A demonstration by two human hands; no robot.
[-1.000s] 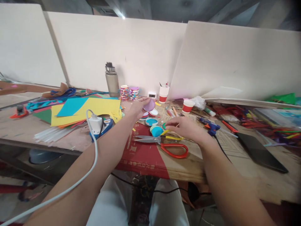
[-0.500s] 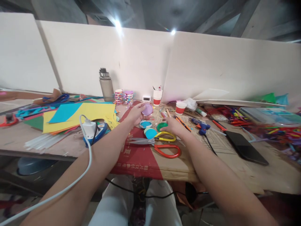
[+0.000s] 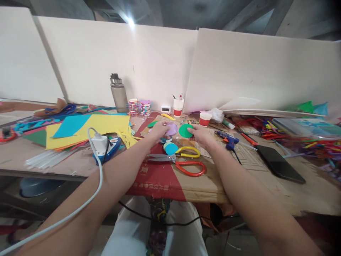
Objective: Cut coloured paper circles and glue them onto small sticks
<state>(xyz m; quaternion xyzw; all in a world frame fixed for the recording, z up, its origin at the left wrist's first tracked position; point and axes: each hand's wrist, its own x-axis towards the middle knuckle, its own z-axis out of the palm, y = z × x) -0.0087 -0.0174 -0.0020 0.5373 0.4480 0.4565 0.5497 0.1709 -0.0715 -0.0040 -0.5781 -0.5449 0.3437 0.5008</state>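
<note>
My left hand pinches a purple paper circle by its left side. A green paper circle is gripped at its right edge by my right hand. The two circles are held side by side above the table, a small gap between them. Just below them lies a blue paper circle, overlapping a paler one. Big scissors with one yellow and one red handle rest in front, blades pointing left. Part of a round blue-and-white piece shows beneath my left hand.
Coloured paper sheets and a power strip lie left. Behind stand a bottle, two decorated cups, a small clock and paper cups. A glue gun and a phone are on the right.
My right hand has lifted the green circle off the table and brought it beside the purple one. My left hand still holds the purple circle, now slightly further right.
</note>
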